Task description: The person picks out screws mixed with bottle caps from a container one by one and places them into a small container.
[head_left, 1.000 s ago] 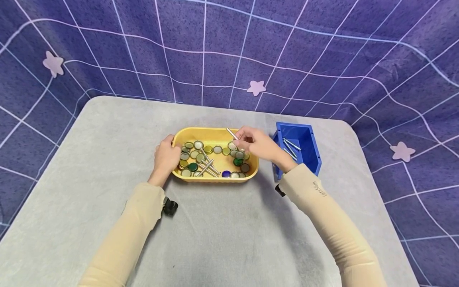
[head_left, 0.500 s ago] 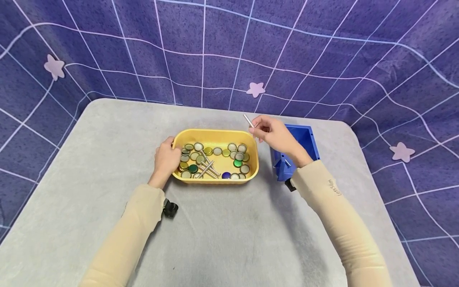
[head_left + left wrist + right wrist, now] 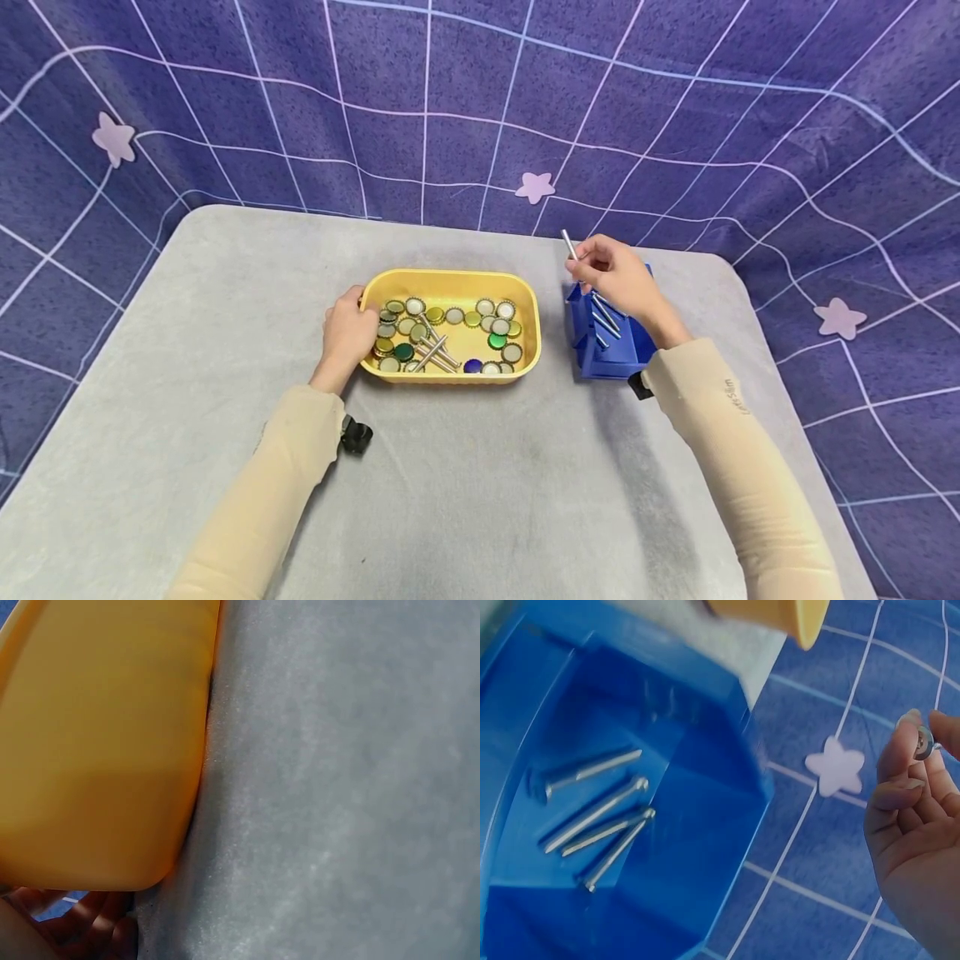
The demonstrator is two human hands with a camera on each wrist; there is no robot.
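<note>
My left hand grips the left end of a yellow tub, with the thumb over its rim. Inside the tub lie several bottle caps and several long metal screws, some of them crossed. My right hand pinches one long silver screw between thumb and fingers, above the back of a blue bin. The right wrist view shows the held screw's round head at the fingertips. Several screws lie on the blue bin's floor. The right hand and forearm hide part of that bin.
Both containers stand on a grey cloth-covered table, with a gap between them. A purple-blue curtain with star shapes hangs behind and at both sides. Black wrist cameras sit at the sleeves' cuffs.
My right hand has moved right with the screw, from over the yellow tub to over the blue bin. The left hand and the tub have stayed in place.
</note>
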